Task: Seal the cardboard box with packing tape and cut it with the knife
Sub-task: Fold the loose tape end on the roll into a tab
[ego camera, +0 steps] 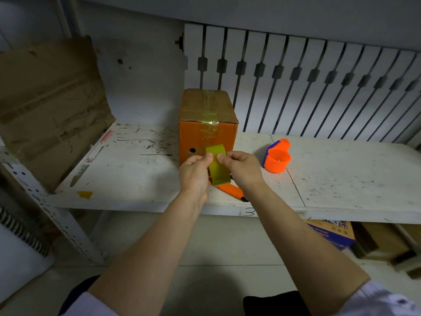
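Observation:
An orange cardboard box (206, 124) stands on the white shelf board (136, 169), with old tape strips across its top and down its front. Just in front of it I hold a yellow-green roll of packing tape (217, 167) with both hands. My left hand (194, 172) grips the roll's left side, its fingers pinching the upper edge. My right hand (242, 167) pinches the tape at the roll's top right. An orange-handled knife (232, 191) lies on the board under my right wrist, partly hidden.
An orange and blue tape dispenser (276, 156) stands on the board right of the box. A flattened cardboard sheet (50, 106) leans at the left. A white slatted panel (319, 87) rises behind. Boxes (332, 233) sit on the floor below.

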